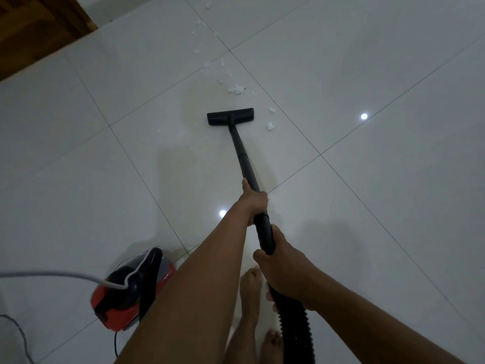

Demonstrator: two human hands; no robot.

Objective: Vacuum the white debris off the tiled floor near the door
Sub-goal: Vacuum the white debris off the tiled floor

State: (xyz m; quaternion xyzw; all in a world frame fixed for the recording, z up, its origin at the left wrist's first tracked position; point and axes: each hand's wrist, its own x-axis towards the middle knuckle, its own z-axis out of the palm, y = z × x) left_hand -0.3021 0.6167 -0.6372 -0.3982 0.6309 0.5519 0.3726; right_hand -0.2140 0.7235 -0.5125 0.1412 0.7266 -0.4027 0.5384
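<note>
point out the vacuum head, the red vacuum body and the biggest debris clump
vacuum head (230,116), head view, centre of its top
red vacuum body (99,295), head view, red shell
debris clump (237,89), head view, its middle

Left hand (256,203) gripped the black tube (242,158) partway along; right hand (283,264) gripped its near end, where the ribbed hose (291,324) joined. Nozzle (231,116) sat flat on the white tiled floor (367,206). White debris (237,89) lay scattered just beyond the nozzle, trailing toward the wooden door (31,30) at upper left; two bits lay just right of the nozzle. Red vacuum body (110,306) stood at lower left, a pale cord (52,273) running to it. Bare feet (249,290) showed below the hands.
</note>
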